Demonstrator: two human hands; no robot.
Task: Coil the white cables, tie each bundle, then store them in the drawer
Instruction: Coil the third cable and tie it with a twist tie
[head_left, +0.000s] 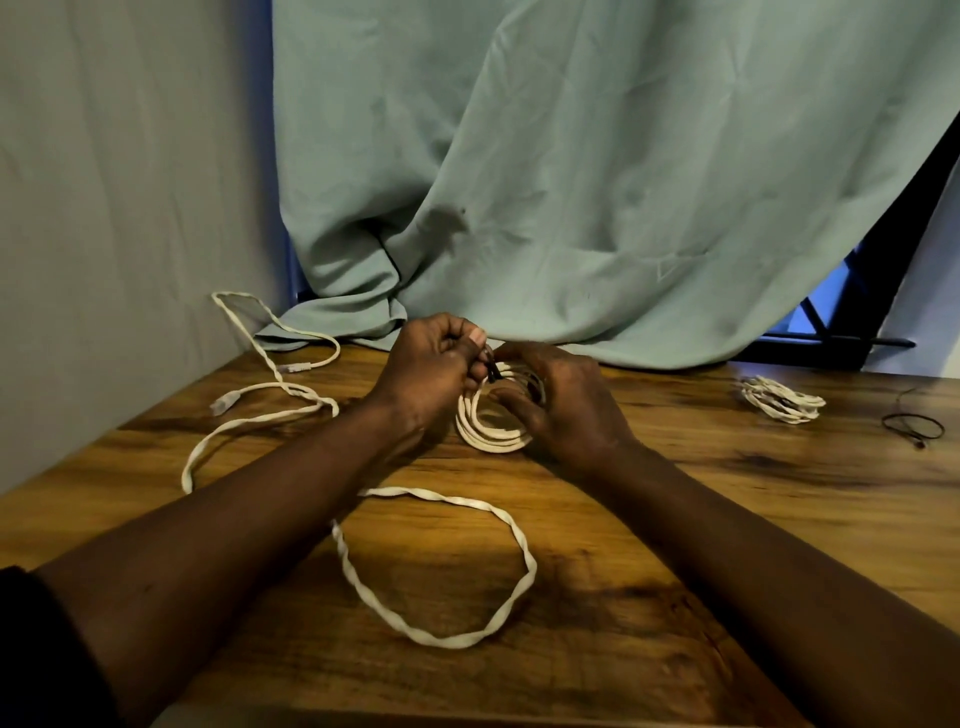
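A coiled white cable bundle stands on edge at the middle of the wooden table. My right hand grips the coil from the right. Pinched in my left hand is a thin black tie, right at the top of the coil. A loose flat white cable lies uncoiled in a big loop near me and runs under my left forearm to the far left. Another thin white cable trails along the back left. A second coiled bundle rests at the far right.
A loose black tie lies right of the second bundle, near the table's right edge. A pale green curtain hangs behind the table and drapes onto its back edge. A white wall stands on the left.
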